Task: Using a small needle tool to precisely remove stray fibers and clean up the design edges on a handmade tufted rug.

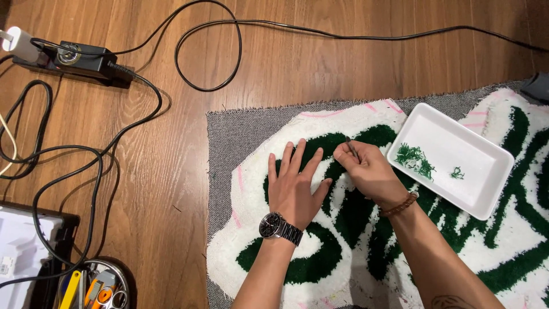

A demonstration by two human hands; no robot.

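The white-and-green tufted rug is being pressed flat by the left hand, fingers spread wide, while thin tweezers are being pinched in the right hand beside a white tray holding green yarn clippings

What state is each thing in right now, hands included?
Left hand: open, flat on the rug, fingers spread.
Right hand: pinch grip shut on tweezers, tips down at the pile.
Tufted rug: lying flat, grey backing edge showing.
White tray: resting on the rug, holding green yarn clippings.
Power strip: on the floor, cables plugged in.
Tool tin: open, tools inside.
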